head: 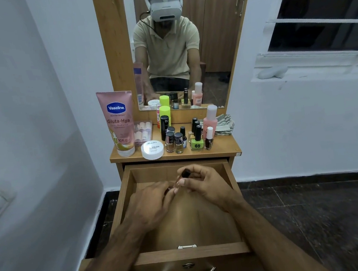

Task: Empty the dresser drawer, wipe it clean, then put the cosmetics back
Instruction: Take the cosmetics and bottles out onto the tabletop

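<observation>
Head view, cosmetics (174,135) crowding dresser top (225,146), cloth (225,124)

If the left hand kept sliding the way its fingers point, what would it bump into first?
Most likely the small bottle and the right hand holding it; the left hand points up and right, and its fingertips are already there. Depth is hard to judge.

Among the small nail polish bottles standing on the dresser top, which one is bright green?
The square green bottle with a black cap, in the front row, left of the dark bottle with the white cap. The other bottles are clear, brownish or dark.
</observation>
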`<control>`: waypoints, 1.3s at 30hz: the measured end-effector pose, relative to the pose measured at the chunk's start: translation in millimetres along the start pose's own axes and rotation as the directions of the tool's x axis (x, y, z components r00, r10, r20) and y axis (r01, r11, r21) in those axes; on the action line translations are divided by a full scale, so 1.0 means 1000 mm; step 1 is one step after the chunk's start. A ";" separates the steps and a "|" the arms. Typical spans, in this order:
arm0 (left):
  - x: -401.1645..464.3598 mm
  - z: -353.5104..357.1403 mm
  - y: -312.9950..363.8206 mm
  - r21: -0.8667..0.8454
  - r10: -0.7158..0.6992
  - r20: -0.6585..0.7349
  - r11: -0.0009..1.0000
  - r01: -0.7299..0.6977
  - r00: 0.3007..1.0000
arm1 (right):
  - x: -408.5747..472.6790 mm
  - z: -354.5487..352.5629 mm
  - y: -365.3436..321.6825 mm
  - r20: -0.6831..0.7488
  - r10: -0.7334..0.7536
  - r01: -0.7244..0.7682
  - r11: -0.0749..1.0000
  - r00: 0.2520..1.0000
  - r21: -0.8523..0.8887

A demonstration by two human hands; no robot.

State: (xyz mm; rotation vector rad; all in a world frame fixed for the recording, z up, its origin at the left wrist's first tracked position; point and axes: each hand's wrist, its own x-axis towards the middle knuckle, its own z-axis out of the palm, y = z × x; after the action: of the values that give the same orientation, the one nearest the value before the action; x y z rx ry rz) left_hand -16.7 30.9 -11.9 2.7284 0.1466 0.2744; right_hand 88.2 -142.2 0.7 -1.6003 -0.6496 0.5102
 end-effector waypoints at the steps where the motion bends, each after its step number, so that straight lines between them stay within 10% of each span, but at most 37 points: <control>1: 0.000 0.000 0.000 0.001 -0.005 0.014 1.000 0.005 1.000 | -0.001 -0.001 -0.002 -0.074 -0.039 0.033 0.997 0.997 -0.072; 9: 0.002 0.003 -0.002 0.025 -0.002 0.057 1.000 0.000 0.998 | 0.012 -0.031 -0.027 -0.691 -0.364 0.047 0.900 0.625 -0.433; 15: 0.002 0.006 -0.005 0.010 -0.022 0.073 1.000 0.021 0.997 | 0.029 -0.050 -0.020 -0.665 -0.239 -0.150 0.869 0.708 -0.472; 35: -0.001 0.004 -0.005 0.000 -0.030 0.088 1.000 0.030 0.996 | 0.035 -0.047 -0.010 -0.638 -0.212 -0.076 0.917 0.740 -0.392; 39: 0.000 0.004 -0.005 0.009 -0.018 0.082 1.000 0.018 0.996 | 0.035 -0.057 -0.013 -0.728 -0.243 -0.021 0.943 0.641 -0.333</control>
State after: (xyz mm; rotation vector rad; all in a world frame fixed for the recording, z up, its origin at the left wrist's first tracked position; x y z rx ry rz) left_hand -16.6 34.2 -17.5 2.7399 0.1499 0.1571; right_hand 150.2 -160.7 22.0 -1.8591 -0.1643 -0.4138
